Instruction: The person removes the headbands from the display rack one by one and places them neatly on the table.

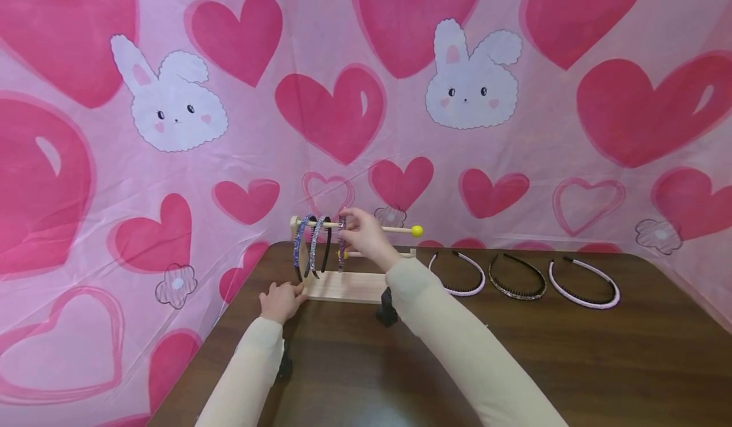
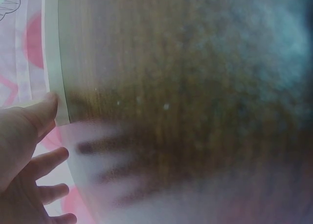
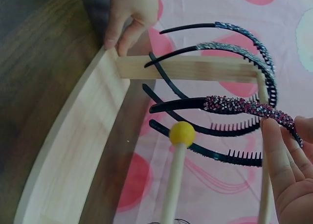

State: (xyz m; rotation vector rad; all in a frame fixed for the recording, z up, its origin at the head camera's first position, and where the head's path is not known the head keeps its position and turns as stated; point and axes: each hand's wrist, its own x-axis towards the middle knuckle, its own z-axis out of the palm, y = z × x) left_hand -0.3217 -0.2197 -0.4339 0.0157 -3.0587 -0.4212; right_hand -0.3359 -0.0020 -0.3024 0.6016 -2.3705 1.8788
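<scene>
My right hand (image 1: 366, 233) pinches a headband studded with pink and purple stones (image 3: 244, 105) near its top. Its two black arms straddle the upper rod (image 3: 172, 185) region of a wooden stand (image 1: 349, 287); whether it rests there I cannot tell. Farther left on the upper rod hang a blue glittery headband (image 1: 298, 249) and a silver one (image 1: 314, 249). My left hand (image 1: 281, 301) is at the left end of the stand's base. In the left wrist view its thumb touches a pale wooden edge (image 2: 53, 62), the other fingers extended and spread.
Two pale pink headbands (image 1: 477, 268) (image 1: 609, 284) and a dark glittery one (image 1: 517, 295) lie on the brown table (image 1: 572, 363) to the right. A yellow ball (image 1: 417, 230) caps the upper rod. Black objects (image 1: 387, 309) are at both wrists. A pink heart-patterned cloth (image 1: 400, 141) hangs behind.
</scene>
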